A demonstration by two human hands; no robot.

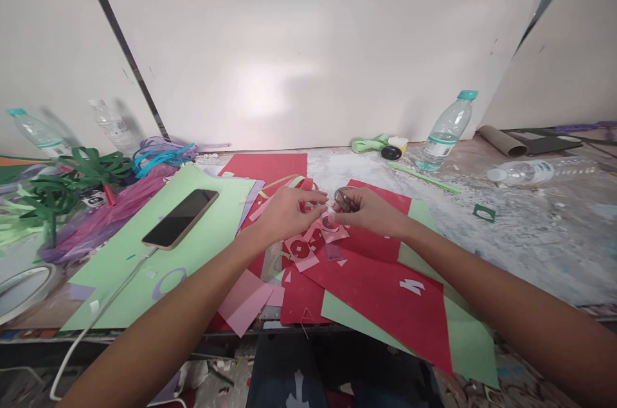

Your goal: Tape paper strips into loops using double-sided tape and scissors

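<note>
Both hands meet over a heap of paper cuttings at the middle of the table. My right hand (369, 210) is closed round what look like small scissors (343, 198), whose dark loops show by its fingers. My left hand (289, 210) faces it from the left, thumb and fingers pinched together; what lies between them is too small to make out. Just below the fingertips is a pink paper piece (336, 236) with a round shape in it. Pink scraps with circles cut out (303, 248) and red paper sheets (380, 286) lie under the hands.
A phone (182, 218) on a cable rests on green paper (116, 286) at left. Paper strips (99, 167), a tape roll (29, 292) and bottles stand further left. At right are an upright water bottle (446, 132), a lying bottle (544, 171) and a cardboard tube (502, 141). A white board (299, 42) stands behind.
</note>
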